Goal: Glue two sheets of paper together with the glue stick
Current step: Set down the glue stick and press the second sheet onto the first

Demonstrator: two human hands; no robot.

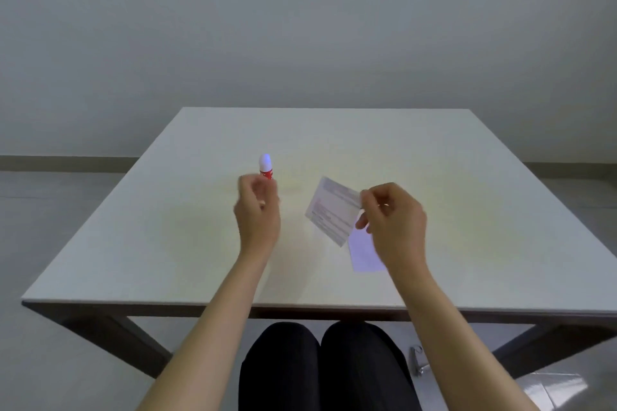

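A red glue stick (266, 168) with a white cap stands upright in my left hand (257, 213), whose fingers are closed around its lower part; the cap is on. My right hand (394, 220) pinches the right edge of a small printed sheet of paper (334, 210) and holds it tilted above the table. A second, plain white sheet (364, 252) lies flat on the table just below that hand, partly hidden by the hand and the printed sheet.
The white table (200, 260) has a near edge just above my knees and dark legs at both front corners. A grey wall stands behind it. A small metal object (417, 362) lies on the floor at lower right.
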